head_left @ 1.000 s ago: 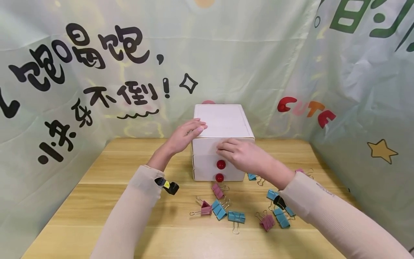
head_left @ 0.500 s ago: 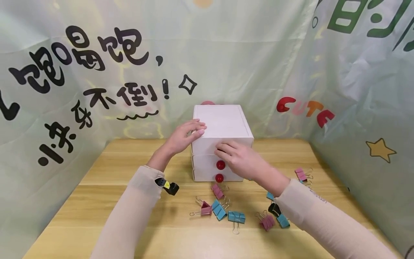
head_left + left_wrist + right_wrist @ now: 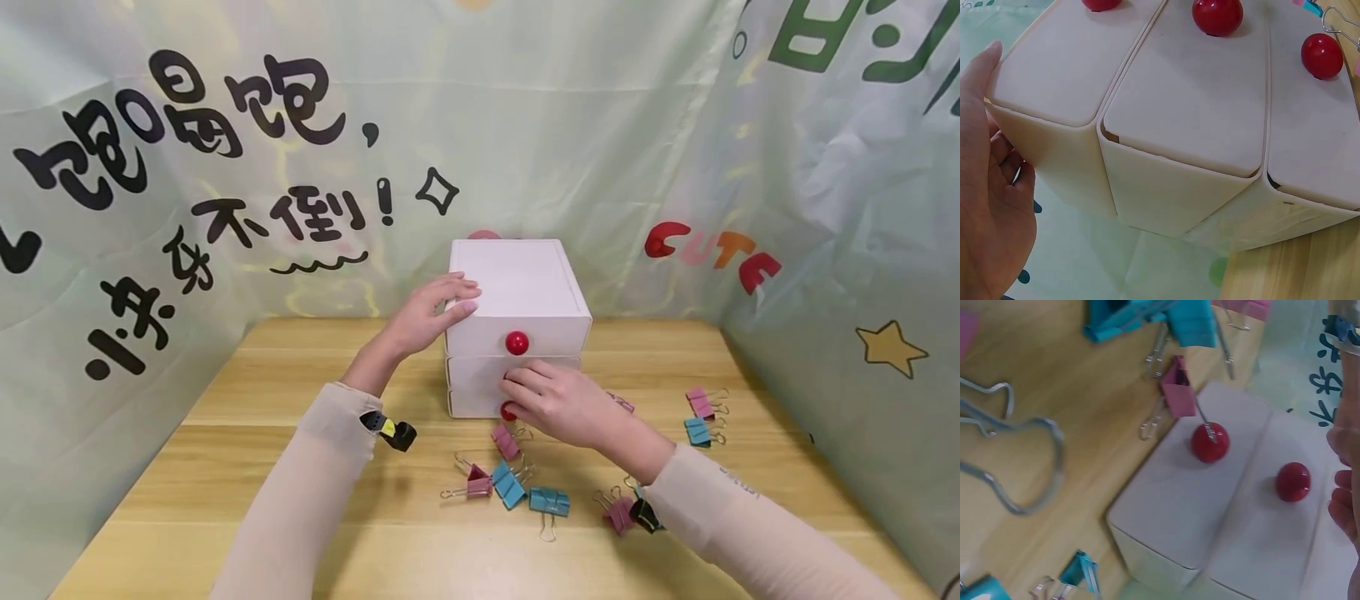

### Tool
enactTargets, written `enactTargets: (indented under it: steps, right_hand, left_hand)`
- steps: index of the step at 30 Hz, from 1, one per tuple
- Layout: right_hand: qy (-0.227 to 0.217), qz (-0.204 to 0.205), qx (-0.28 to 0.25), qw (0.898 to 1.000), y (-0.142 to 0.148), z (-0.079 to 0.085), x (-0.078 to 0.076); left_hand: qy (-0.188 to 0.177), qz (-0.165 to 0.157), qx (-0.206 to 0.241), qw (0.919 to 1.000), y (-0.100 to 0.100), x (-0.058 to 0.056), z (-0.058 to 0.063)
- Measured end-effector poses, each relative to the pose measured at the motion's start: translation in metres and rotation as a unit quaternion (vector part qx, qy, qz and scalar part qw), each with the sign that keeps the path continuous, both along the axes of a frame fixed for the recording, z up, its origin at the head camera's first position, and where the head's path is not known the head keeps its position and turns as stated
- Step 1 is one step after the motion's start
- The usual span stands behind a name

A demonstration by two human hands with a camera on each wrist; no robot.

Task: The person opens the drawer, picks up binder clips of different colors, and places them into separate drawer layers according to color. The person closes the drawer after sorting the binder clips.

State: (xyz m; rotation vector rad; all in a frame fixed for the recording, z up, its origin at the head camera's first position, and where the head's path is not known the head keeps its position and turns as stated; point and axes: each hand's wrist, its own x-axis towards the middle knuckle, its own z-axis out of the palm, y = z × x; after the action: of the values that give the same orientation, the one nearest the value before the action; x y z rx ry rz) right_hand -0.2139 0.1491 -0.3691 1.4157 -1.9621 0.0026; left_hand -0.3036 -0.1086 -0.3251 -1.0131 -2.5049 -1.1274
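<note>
Head view: box [image 3: 517, 279] faces the person, drawer fronts [image 3: 480, 340] long crosswise; left hand [image 3: 431, 310] outstretched; right hand [image 3: 566, 404], grip unclear.

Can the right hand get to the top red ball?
Probably yes: the top red ball is uncovered on the front of the white box, just above the right hand, and I see nothing between them.
</note>
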Motion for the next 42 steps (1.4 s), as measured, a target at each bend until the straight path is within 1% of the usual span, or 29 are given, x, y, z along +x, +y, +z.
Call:
enactTargets:
  steps: [7, 13, 20, 24, 28, 33, 37, 42]
  right_hand:
    - [0.004, -0.043, 0.013, 0.999, 0.0, -0.015, -0.003]
    - [0.013, -0.063, 0.032, 0.997, 0.0, -0.019, -0.007]
    - [0.024, -0.065, 0.043, 0.997, 0.0, -0.024, -0.011]
    - [0.028, -0.062, 0.039, 0.997, -0.001, -0.025, -0.011]
    - [0.035, -0.061, 0.03, 0.997, -0.001, -0.027, -0.011]
    - [0.042, -0.061, 0.024, 0.997, -0.002, -0.028, -0.003]
    - [0.038, -0.061, 0.033, 0.997, -0.004, -0.027, 0.01]
    - [0.033, -0.059, 0.037, 0.997, -0.004, -0.027, 0.025]
  left_hand:
    - [0.0, 0.003, -0.006, 1.0, 0.0, 0.001, -0.002]
    - [-0.003, 0.003, 0.002, 1.0, 0.001, 0.001, -0.001]
    - [-0.012, 0.006, -0.004, 0.9999, 0.002, 0.002, -0.002]
    - [-0.014, 0.005, 0.004, 0.9999, 0.002, 0.002, 0.0]
    - [-0.016, 0.007, -0.001, 0.9998, 0.004, 0.003, 0.002]
    - [-0.016, 0.005, -0.004, 0.9998, 0.005, 0.002, 0.002]
    - [-0.019, 0.007, -0.001, 0.9998, 0.003, 0.002, 0.002]
    - [-0.019, 0.011, -0.007, 0.9997, 0.002, 0.002, 0.001]
